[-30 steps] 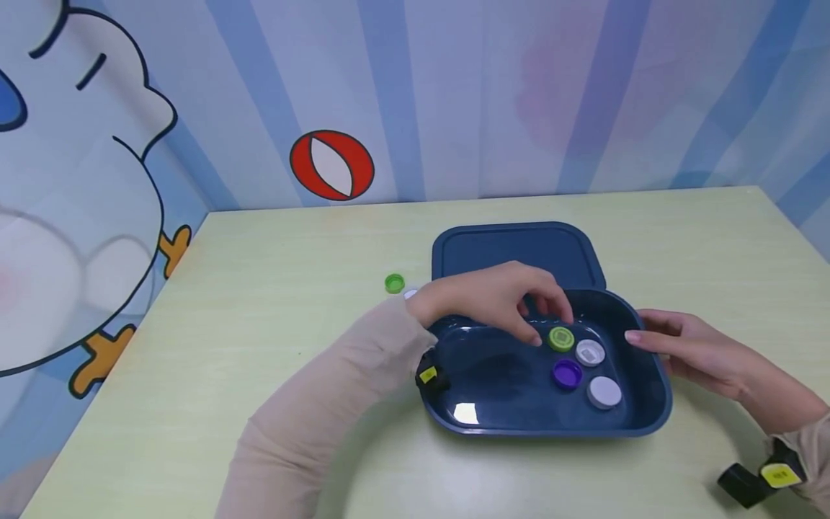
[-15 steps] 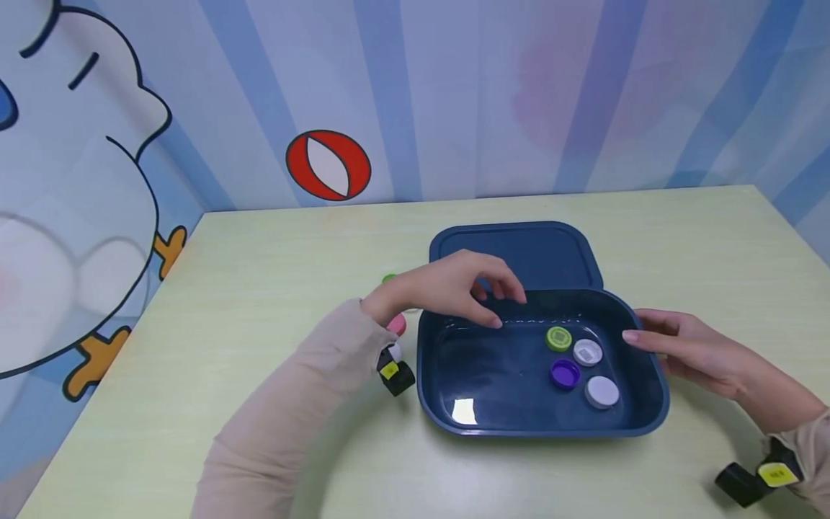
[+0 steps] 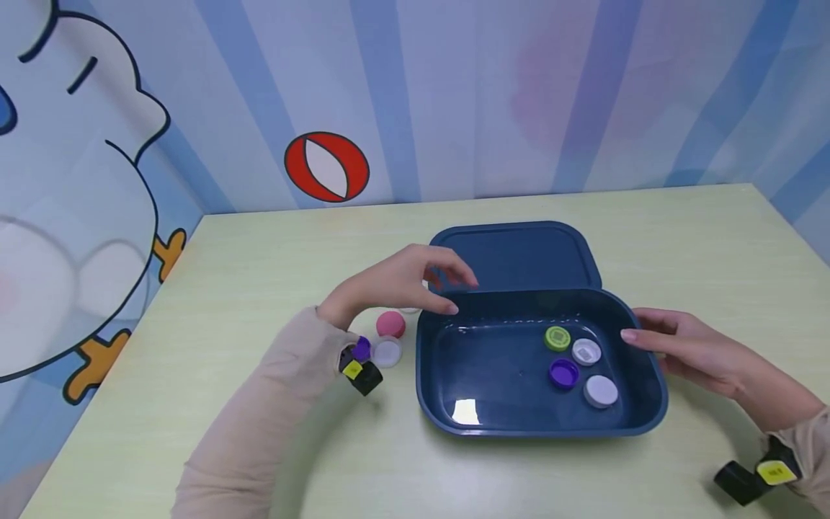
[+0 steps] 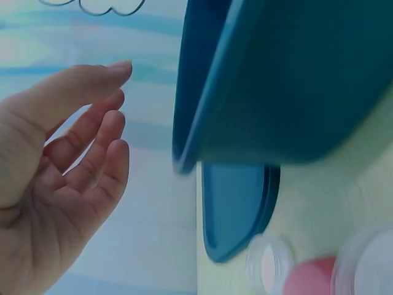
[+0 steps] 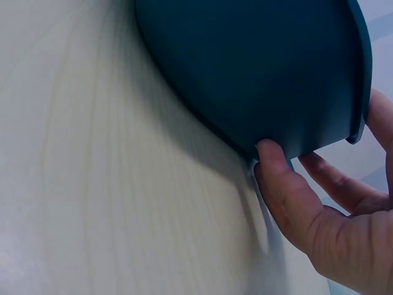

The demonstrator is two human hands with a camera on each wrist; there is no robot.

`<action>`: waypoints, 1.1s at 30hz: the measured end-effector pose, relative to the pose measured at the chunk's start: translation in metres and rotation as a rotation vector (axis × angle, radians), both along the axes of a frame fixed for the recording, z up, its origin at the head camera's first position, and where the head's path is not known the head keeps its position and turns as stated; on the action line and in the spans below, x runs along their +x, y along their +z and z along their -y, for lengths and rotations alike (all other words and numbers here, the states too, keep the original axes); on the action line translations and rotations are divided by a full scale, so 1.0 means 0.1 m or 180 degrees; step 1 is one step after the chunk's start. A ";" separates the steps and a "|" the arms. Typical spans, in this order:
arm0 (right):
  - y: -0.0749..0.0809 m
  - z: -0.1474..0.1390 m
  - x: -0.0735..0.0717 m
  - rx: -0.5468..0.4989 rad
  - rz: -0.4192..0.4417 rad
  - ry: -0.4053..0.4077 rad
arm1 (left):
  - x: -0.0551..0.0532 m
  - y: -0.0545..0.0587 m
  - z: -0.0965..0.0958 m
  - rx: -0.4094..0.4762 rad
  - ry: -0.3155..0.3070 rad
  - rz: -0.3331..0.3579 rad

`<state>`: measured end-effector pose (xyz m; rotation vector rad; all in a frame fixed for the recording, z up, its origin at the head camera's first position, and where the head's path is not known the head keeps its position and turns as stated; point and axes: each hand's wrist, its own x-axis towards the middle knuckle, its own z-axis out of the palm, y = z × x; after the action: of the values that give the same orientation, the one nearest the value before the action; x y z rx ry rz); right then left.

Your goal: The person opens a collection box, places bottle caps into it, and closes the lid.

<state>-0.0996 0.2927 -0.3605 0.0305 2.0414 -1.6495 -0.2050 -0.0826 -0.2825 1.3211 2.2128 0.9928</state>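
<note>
Right grip [image 3: 710,357] on tub [image 3: 489,367] (long axis left-right)

A pale wood-grain table [image 3: 292,267] stands before a blue-striped backdrop [image 3: 447,108] in what appears to be a staged recording corner with children's decor. A red-and-white ball [image 3: 327,166] and a large white cartoon figure [image 3: 78,216] with orange feet [image 3: 168,254] decorate the walls, while black wrist cameras [image 3: 742,483] point to filming. Whether the room is a home or studio cannot be told.
</note>
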 end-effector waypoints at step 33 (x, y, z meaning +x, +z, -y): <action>0.02 0.02 -0.01 0.0103 0.0044 -0.0029 | -0.38 -0.50 0.83 -0.0007 0.1343 0.0650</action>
<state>-0.1003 0.2908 -0.3581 0.0624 2.0604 -1.6172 -0.2430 -0.1660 -0.3322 0.7210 2.3741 1.2070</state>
